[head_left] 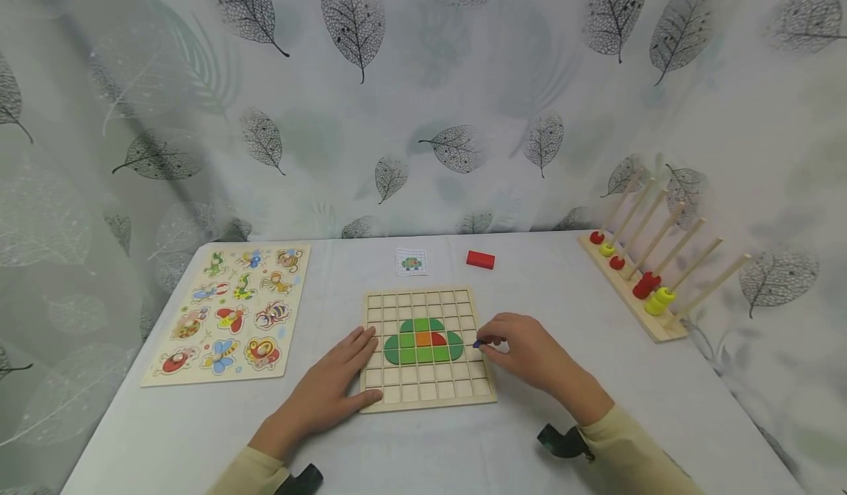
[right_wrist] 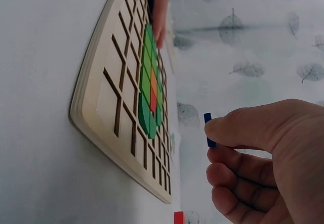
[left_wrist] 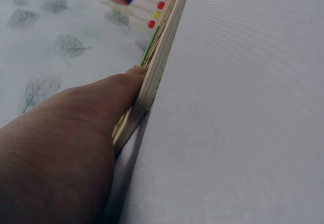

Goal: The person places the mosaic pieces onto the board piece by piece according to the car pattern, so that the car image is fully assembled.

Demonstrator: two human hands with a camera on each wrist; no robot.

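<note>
A wooden grid board [head_left: 429,396] lies mid-table, with green, orange and red tiles [head_left: 423,340] set in its squares in a rounded cluster. My left hand [head_left: 331,381] rests spread on the board's left edge, its thumb along the near corner. In the right wrist view, thumb and forefinger of my right hand [right_wrist: 263,148] pinch a small flat blue tile [right_wrist: 208,130]. That hand [head_left: 529,351] is held beside the board's right edge in the head view, where the fingers mostly cover the blue tile [head_left: 478,343].
Behind the board lie a small pattern card [head_left: 412,262] and a red block [head_left: 480,260]. An insect picture puzzle [head_left: 228,315] is at left. On the right stands a wooden peg rack [head_left: 635,289] with red and yellow rings. A leaf-print curtain [head_left: 423,98] hangs behind the table.
</note>
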